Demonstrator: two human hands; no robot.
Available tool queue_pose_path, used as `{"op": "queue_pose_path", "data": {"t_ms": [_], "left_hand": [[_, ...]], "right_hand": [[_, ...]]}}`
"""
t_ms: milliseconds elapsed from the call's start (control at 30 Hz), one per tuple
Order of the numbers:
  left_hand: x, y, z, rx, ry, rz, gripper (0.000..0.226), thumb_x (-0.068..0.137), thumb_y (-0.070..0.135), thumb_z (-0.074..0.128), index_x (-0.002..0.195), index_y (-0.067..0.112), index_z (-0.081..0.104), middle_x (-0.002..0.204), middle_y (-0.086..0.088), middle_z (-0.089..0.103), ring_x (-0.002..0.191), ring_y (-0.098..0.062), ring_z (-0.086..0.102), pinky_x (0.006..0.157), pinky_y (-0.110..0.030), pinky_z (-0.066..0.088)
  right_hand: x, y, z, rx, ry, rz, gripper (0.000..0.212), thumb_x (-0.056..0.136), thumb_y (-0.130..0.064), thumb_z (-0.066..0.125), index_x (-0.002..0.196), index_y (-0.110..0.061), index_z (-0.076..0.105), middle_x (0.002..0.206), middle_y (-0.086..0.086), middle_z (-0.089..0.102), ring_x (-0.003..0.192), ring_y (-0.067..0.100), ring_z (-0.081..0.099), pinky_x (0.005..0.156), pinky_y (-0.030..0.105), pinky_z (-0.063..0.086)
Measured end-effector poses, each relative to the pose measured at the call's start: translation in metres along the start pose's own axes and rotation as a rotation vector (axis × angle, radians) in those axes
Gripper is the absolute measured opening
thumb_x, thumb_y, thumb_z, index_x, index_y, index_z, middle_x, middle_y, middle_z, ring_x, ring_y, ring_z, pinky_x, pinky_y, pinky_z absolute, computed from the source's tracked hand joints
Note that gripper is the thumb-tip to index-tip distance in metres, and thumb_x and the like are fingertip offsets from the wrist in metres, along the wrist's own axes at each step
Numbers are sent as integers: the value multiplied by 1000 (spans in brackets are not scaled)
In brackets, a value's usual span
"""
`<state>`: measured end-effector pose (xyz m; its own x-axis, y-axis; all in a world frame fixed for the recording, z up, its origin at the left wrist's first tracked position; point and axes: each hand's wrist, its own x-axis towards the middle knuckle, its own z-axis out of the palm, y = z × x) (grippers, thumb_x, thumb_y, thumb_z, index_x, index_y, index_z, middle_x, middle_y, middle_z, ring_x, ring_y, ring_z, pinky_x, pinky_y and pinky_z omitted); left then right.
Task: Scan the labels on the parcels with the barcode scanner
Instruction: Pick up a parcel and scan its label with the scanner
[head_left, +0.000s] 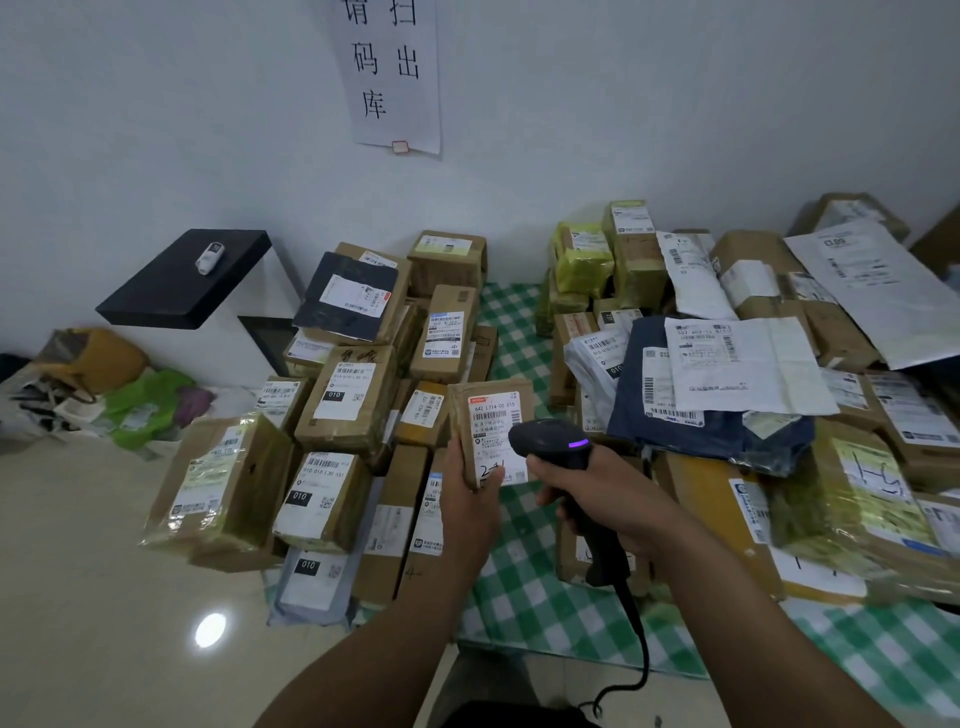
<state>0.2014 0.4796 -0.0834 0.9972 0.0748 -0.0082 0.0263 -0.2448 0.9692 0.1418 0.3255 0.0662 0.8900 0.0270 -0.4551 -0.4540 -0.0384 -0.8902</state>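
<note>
Head view: left hand grips a small brown parcel by its lower left edge, thumb over the bottom of its white shipping label, label face up. Right hand is wrapped around the handle of the black barcode scanner; the scanner head sits just right of the label, overlapping its lower right part, with a purple light on top.

Left of the grip: stack of taped cardboard parcels. Right of it: second heap with a navy poly bag and white mailers. Under both hands: green checked cloth. Beyond, on the wall: paper notice, top cut off.

Handwriting on the label is partly hidden by the thumb. The scanner's trigger is hidden by the fingers. Scanner cable drops towards the bottom edge. Small print is unreadable.
</note>
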Motion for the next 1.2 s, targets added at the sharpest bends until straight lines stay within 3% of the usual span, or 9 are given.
{"op": "queue_pose_path", "data": {"t_ms": [233, 367, 533, 633, 733, 833, 1033, 1100, 1200], "left_hand": [[-5, 8, -1, 9, -39, -13, 51, 94, 12, 71, 135, 37, 53, 127, 16, 66, 117, -1, 63, 94, -26, 54], [-23, -2, -13, 54, -169, -128, 42, 94, 27, 72, 133, 34, 58, 125, 13, 69, 115, -5, 66, 98, -42, 57], [-58, -23, -33, 172, -319, -218, 50, 98, 28, 67, 144, 35, 48, 133, 18, 61, 122, 1, 57, 102, -24, 48], [-72, -41, -37, 278, -345, -279, 56, 92, 35, 70, 143, 25, 50, 136, 12, 61, 125, -5, 56, 109, -36, 47], [-78, -63, -38, 358, -431, -344, 57, 78, 50, 65, 129, 26, 55, 125, 9, 67, 117, -11, 65, 99, -43, 56], [-80, -68, -37, 504, -516, -368, 64, 78, 55, 62, 133, 24, 53, 129, 7, 64, 119, -15, 64, 100, -44, 55], [-89, -42, -27, 957, -422, -134, 89, 86, 27, 68, 157, 21, 15, 146, -8, 38, 129, -27, 44, 101, -39, 45], [-84, -34, -22, 989, -396, -55, 89, 82, 34, 72, 153, 27, 18, 147, -6, 32, 136, -28, 36, 105, -39, 41], [-72, -40, -11, 965, -499, -28, 96, 82, 61, 70, 157, 36, 16, 167, -2, 7, 155, -30, 3, 120, -53, 23]], "right_hand": [[-1, 2, -5, 4, -5, -4, 16, 99, -30, 68, 112, -21, 69, 82, 9, 74, 60, 14, 59, 54, 27, 46], [-3, 14, -12, -30, 24, -10, 19, 98, -34, 69, 117, -29, 67, 89, 7, 78, 61, 14, 62, 57, 31, 49], [-6, 33, -17, 4, 61, 34, 19, 98, -31, 69, 113, -20, 70, 87, 8, 77, 62, 15, 62, 57, 31, 48], [-6, 42, -17, 34, 67, 73, 20, 98, -30, 69, 113, -18, 70, 91, 11, 76, 62, 15, 61, 57, 31, 47], [-4, 48, -14, 32, 51, 100, 19, 98, -30, 70, 112, -17, 70, 91, 9, 76, 63, 15, 62, 60, 32, 49], [-3, 51, -9, 38, 32, 105, 16, 98, -27, 69, 113, -21, 68, 84, 5, 77, 61, 13, 62, 58, 29, 49], [-4, 55, -9, 37, 10, 125, 18, 99, -27, 68, 104, -10, 71, 86, 11, 74, 65, 18, 62, 61, 32, 47], [-7, 57, -11, 43, 21, 122, 9, 99, -27, 67, 106, -21, 69, 86, 9, 74, 63, 16, 62, 59, 30, 48], [-10, 62, -14, 53, 39, 128, 10, 100, -27, 66, 110, -25, 68, 85, 6, 73, 62, 13, 61, 57, 27, 47]]}}
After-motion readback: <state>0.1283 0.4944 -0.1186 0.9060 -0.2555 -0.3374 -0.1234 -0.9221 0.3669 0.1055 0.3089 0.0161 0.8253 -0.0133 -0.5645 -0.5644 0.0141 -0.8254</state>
